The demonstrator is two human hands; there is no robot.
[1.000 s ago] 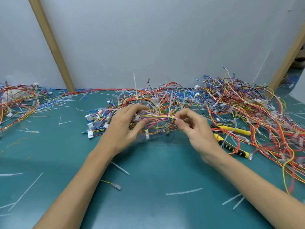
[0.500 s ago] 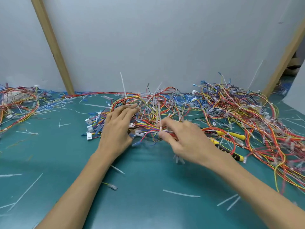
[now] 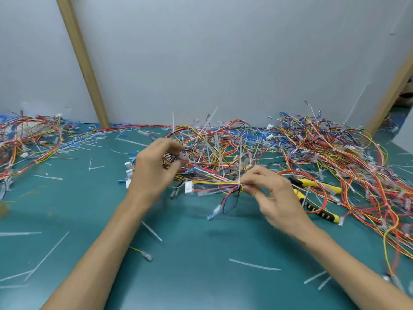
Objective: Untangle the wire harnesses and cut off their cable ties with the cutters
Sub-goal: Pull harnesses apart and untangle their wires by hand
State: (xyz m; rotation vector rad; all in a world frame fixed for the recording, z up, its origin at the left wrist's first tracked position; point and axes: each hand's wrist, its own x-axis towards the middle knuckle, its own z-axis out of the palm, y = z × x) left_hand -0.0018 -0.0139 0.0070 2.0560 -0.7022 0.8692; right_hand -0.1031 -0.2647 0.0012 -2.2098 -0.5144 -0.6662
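Teal mat [image 3: 201, 283], with a grey wall panel [image 3: 223, 52] behind it. Reference point is the cutters [image 3: 318, 210], which have yellow-and-black handles and lie flat on the mat with neither hand on them. A red wire loop [image 3: 298, 171] crosses over both handles, and the head end is hidden behind the right hand [image 3: 277, 198].

Just left of the cutters, the right hand pinches a small harness [image 3: 212, 183] of yellow and red wires between thumb and forefinger. The pinch is at its white cable tie [image 3: 239, 186], whose tail stands straight up. The small harness is held clear of the mat and runs further left from the cutters to a white connector [image 3: 188, 187]. A blue-tipped lead [image 3: 214, 212] hangs below the pinch.

Well left of the cutters, the left hand [image 3: 152, 173] has fingers and thumb curled on a dark coil of wires [image 3: 171, 158] at the edge of the central tangle [image 3: 223, 148] (blurred, so which fingertips touch is unclear).

The central tangle lies beyond and left of the cutters, bristling with uncut ties. A larger heap [image 3: 348, 157] sits beyond and right of the cutters, its strands spilling over them. A third heap [image 3: 31, 142] lies far left of the cutters. Cut tie offcuts [image 3: 254, 264] are scattered on the mat, nearer the camera than the cutters.
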